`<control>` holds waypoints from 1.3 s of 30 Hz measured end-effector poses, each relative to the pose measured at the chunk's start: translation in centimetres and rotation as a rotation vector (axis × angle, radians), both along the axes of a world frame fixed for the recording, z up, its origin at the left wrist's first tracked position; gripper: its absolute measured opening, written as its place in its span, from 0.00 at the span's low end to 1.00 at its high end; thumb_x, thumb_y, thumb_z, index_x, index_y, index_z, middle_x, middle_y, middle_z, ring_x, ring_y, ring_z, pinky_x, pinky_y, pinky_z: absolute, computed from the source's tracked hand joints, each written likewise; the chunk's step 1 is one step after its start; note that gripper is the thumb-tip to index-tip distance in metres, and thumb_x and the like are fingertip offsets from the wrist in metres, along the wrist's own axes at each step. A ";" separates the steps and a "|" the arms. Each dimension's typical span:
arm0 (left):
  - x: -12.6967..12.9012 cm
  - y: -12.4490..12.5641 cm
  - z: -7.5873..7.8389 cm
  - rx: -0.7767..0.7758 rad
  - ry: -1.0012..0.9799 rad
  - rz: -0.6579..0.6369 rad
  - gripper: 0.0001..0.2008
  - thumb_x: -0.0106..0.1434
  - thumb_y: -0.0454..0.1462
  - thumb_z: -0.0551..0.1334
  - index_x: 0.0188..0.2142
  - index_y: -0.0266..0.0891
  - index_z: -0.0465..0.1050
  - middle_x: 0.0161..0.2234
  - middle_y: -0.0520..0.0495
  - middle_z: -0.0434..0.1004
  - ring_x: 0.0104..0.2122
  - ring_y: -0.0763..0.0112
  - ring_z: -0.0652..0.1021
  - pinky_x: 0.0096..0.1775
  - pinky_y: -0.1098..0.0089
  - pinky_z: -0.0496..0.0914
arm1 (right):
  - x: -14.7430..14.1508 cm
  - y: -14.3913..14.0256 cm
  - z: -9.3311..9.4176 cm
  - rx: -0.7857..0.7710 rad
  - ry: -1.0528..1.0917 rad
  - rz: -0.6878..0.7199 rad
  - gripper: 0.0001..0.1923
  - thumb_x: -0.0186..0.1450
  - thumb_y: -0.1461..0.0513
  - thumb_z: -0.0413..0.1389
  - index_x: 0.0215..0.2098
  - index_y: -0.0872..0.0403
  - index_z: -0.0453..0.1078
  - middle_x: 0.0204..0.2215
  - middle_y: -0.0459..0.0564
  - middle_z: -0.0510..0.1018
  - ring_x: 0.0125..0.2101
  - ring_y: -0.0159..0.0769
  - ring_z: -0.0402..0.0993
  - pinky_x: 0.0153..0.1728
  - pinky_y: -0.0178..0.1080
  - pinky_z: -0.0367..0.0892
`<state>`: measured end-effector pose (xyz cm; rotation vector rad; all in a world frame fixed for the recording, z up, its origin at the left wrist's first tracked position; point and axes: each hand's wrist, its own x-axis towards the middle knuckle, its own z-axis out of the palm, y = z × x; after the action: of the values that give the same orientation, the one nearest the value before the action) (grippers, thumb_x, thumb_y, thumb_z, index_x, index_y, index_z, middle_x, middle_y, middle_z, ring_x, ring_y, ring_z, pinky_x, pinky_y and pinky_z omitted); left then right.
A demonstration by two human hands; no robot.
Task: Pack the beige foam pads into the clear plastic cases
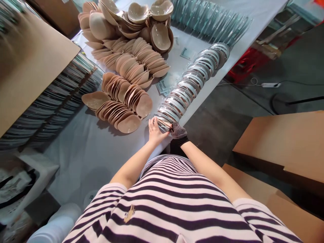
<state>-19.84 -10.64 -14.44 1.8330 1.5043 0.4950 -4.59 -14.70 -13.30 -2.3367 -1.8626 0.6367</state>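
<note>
— Two hands at the near end of a long slanted row of clear, silver-glinting round plastic shells (192, 82), right by the table's front edge. Bare left hand (155, 130) laid flat against the end piece, fingers spread rather than closed round anything. Right hand (178, 131) in a dark speckled knit glove, pressed to the same end from the other side; grip hidden, cannot tell whether clamped or only touching.

— Looks like squaring up or freeing the end shell?

— Probably, judging by both hands on that one piece. Calls next for a firm pinch on a single shell without toppling the leaning row.

— And just beyond?

— Fanned stacks of beige, cup-shaped foam pads (121, 104) on the white cloth-covered table (83, 152), just left of the row. Small printed paper slips (163, 87) between pads and shells. Further back, a taller heap of the same pads, some bowl-side up, then more clear packaging. Brown cardboard sheet (30, 64) at far left.
</note>
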 end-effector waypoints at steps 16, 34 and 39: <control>-0.7 0.3 0.8 -0.032 0.054 -0.041 0.44 0.48 0.46 0.74 0.61 0.47 0.58 0.67 0.38 0.50 0.70 0.44 0.47 0.66 0.46 0.51 | 0.4 1.7 -0.1 -0.222 0.194 -0.090 0.12 0.69 0.61 0.52 0.44 0.56 0.75 0.44 0.61 0.81 0.43 0.45 0.78 0.43 0.39 0.68; -1.4 6.0 1.7 0.422 0.092 -0.647 0.16 0.56 0.52 0.68 0.36 0.44 0.76 0.44 0.42 0.75 0.50 0.54 0.72 0.61 0.50 0.61 | 1.7 1.9 0.3 -0.224 0.895 -0.125 0.11 0.59 0.53 0.58 0.29 0.53 0.71 0.26 0.44 0.74 0.29 0.34 0.70 0.33 0.36 0.68; -1.1 8.0 1.5 0.415 0.081 -0.748 0.18 0.54 0.52 0.70 0.33 0.42 0.75 0.34 0.43 0.74 0.44 0.56 0.75 0.54 0.54 0.69 | 1.4 3.0 1.0 -0.210 0.747 -0.085 0.07 0.61 0.58 0.57 0.33 0.53 0.73 0.28 0.46 0.77 0.31 0.35 0.73 0.35 0.36 0.69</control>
<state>-20.89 -2.69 -12.98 2.5753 0.6818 0.3743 -3.22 -11.74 -12.34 -1.8543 -1.3885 1.4920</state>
